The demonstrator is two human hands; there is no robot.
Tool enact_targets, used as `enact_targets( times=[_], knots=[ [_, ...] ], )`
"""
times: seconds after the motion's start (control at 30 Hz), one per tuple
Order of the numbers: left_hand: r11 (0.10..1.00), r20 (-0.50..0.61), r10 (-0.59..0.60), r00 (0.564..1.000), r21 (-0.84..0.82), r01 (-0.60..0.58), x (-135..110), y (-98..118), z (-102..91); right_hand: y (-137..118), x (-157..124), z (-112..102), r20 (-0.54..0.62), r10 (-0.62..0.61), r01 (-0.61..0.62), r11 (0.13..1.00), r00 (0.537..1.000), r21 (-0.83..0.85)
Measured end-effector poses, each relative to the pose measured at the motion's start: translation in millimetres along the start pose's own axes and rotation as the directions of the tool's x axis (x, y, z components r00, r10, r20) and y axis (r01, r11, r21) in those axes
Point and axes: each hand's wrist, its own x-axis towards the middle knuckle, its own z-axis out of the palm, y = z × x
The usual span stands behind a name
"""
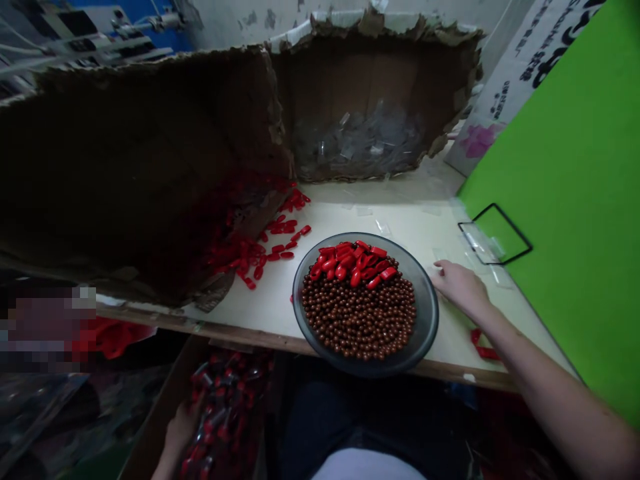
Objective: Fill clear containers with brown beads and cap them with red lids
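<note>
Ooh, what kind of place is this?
Probably a small workshop: there's a bowl of brown beads and red pieces on the worktable, plus a torn cardboard box of clear pieces.

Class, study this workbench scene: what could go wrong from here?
1. The grey bowl appears to jut past the table's front edge; a knock from the nearby right hand might tip it, spilling the brown beads.
2. Loose red plastic pieces lie outside the torn cardboard box; a passing sleeve or arm might scatter them.
</note>
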Motion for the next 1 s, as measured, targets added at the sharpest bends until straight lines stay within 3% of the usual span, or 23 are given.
enact_targets(
  times=[0.1, 0.17, 0.3, 0.4, 0.5, 0.6, 0.7, 0.8, 0.87, 1.0],
  knots=[
    [0.996, -0.064, -0.014, 0.998, -0.094, 0.008, -2.7, 21.1, 9.4, -0.1, 7.8, 8.8, 0.037, 0.021, -0.020, 0.999, 0.999, -0.040],
    [0.977, -0.229, 0.057, 0.972, -0.186, -0.101, -10.5, 56.1, 4.1, 4.8, 11.9, 12.3, 0.060, 0.031, -0.031, 0.999, 0.998, -0.008],
    [0.839, -0.514, 0.223, 0.828, -0.332, -0.432, -36.5, 146.9, -19.7, 14.7, 13.9, 13.6, -0.006, 0.047, -0.045, 0.987, 0.999, 0.152],
    [0.662, -0.622, 0.340, 0.706, -0.374, -0.649, -62.1, 212.9, -32.5, 14.2, 8.1, 6.6, -0.142, 0.041, 0.003, 0.956, 0.989, 0.294],
    [0.464, -0.635, 0.484, 0.602, -0.397, -0.792, -87.5, 267.8, -34.8, 4.9, -4.0, -10.0, -0.256, 0.045, 0.081, 0.885, 0.966, 0.459],
    [0.329, -0.597, 0.587, 0.547, -0.441, -0.835, -105.8, 307.4, -31.4, -12.0, -22.2, -33.8, -0.329, 0.027, 0.181, 0.792, 0.944, 0.583],
    [0.270, -0.558, 0.656, 0.509, -0.456, -0.848, -113.6, 328.6, -28.0, -35.4, -44.3, -57.7, -0.322, -0.076, 0.264, 0.759, 0.944, 0.596],
    [0.285, -0.511, 0.683, 0.522, -0.472, -0.835, -113.7, 333.3, -26.0, -62.2, -64.3, -73.5, -0.229, -0.310, 0.385, 0.757, 0.923, 0.528],
    [0.309, -0.487, 0.687, 0.540, -0.477, -0.823, -112.3, 331.7, -24.9, -79.6, -73.8, -76.3, -0.133, -0.435, 0.439, 0.744, 0.890, 0.504],
    [0.318, -0.478, 0.690, 0.544, -0.474, -0.821, -111.0, 328.0, -22.9, -107.7, -81.5, -63.2, -0.014, -0.534, 0.479, 0.747, 0.846, 0.460]
  ],
)
